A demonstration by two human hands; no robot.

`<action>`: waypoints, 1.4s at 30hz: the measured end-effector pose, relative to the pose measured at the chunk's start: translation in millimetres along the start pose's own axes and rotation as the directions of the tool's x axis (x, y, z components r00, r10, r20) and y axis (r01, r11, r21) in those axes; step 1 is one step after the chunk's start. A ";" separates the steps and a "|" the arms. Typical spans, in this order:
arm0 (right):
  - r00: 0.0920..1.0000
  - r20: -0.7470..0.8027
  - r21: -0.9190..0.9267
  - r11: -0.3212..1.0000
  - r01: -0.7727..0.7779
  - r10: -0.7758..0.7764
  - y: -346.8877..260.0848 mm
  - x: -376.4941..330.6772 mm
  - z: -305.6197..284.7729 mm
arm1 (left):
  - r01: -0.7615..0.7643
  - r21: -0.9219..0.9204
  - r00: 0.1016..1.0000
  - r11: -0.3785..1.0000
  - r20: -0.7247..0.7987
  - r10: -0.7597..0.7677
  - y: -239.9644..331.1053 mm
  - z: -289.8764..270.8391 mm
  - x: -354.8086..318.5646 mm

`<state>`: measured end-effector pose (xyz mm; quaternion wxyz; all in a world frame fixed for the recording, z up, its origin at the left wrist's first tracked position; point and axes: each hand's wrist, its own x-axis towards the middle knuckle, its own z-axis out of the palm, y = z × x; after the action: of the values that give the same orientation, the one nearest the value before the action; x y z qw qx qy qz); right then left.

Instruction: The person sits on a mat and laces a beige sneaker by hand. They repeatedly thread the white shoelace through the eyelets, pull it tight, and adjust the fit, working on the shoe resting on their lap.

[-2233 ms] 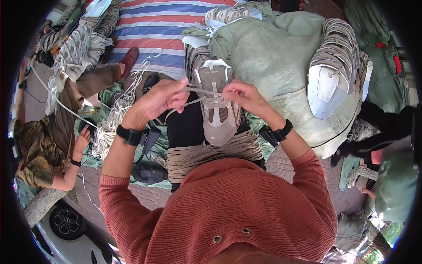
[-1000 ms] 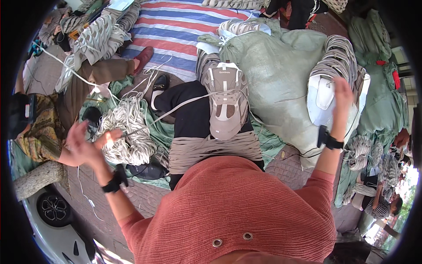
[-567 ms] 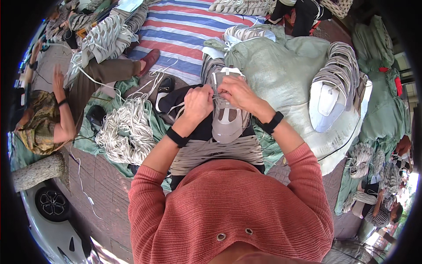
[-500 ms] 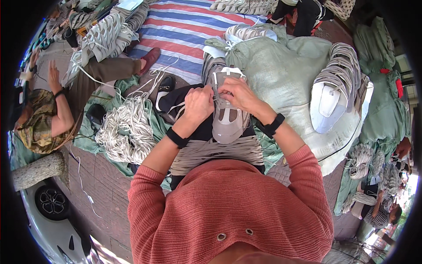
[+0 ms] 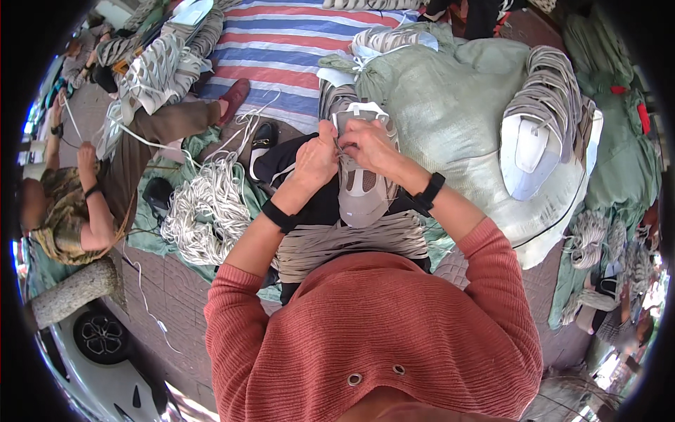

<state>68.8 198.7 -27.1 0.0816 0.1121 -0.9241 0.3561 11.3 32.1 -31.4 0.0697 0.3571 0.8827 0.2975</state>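
Observation:
A grey and white shoe upper (image 5: 363, 202) rests over my lap, its rounded toe towards me. My left hand (image 5: 316, 158) is closed at the left edge of its lacing area, pinching a shoelace. A pale length of shoelace (image 5: 283, 173) trails below that hand. Just to its right, my right hand (image 5: 371, 146) has its fingers bent and pressed together over the eyelets, gripping the lace. The fingertips of both hands nearly meet, and they partly hide the lace and the eyelets.
A bundle of pale laces (image 5: 211, 211) lies on green sacking to the left. Stuffed sacks (image 5: 450, 98) stand ahead, with stacked shoe uppers (image 5: 541, 133) at the right. A co-worker (image 5: 70, 211) sits at the left. A striped sheet (image 5: 281, 49) covers the ground ahead.
My right hand's fingers have drawn in closer to the left hand at the eyelets. The co-worker's raised hand has lowered and closed, with a white lace now stretched between their hands.

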 end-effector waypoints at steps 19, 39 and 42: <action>0.702 -0.437 0.879 0.102 0.466 0.562 99.0 -32.4 -329.3 | -0.272 -0.167 0.958 0.948 0.047 0.283 6.1 -48.6 17.2; 0.996 -0.059 0.077 0.995 0.064 -0.059 33.1 -28.0 -99.9 | -0.518 0.101 0.855 0.850 0.078 0.512 24.8 -29.1 13.2; 0.987 0.022 -0.179 0.971 0.158 -0.156 11.6 -17.2 -68.1 | -0.564 0.115 0.824 0.817 0.029 0.565 31.0 -29.5 12.8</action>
<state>87.1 255.7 11.5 0.1157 0.1783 -0.9410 0.2631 10.3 44.3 11.5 -0.0458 0.6050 0.7536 0.2530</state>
